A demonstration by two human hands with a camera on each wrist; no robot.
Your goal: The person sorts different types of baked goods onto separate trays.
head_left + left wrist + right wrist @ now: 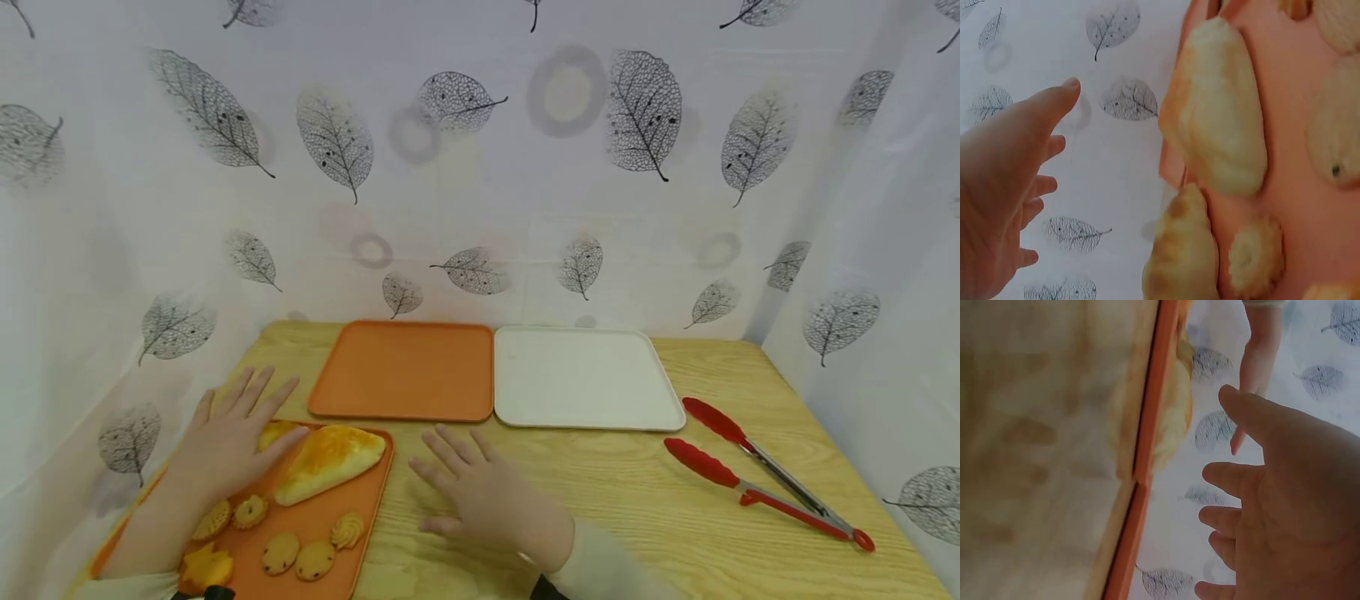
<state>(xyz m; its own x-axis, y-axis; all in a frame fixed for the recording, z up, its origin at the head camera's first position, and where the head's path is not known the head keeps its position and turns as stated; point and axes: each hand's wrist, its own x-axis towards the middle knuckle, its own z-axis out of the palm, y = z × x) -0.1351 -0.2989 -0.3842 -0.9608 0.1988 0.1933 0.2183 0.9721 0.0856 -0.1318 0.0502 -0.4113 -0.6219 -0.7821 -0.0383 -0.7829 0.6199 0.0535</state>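
My left hand [225,446] hovers over the left part of an orange tray [367,542], fingers spread, nothing in it. On that tray lies a large golden-topped bread [330,462], and a second bread [1182,250] is partly hidden under the hand in the head view. Several cookies share the tray: two round ones with dark specks [315,560], a swirled one [347,530], a ring-like one [250,512] and a leaf-shaped pastry [206,568]. To the right of the tray, my right hand [495,500] is held above the wooden table with fingers spread, holding nothing.
At the back of the wooden table [600,492] an orange tray [405,371] and a white tray [585,377] stand side by side, bare. Red-tipped tongs [780,492] lie spread at the right. A leaf-patterned curtain [480,192] encloses the back and sides.
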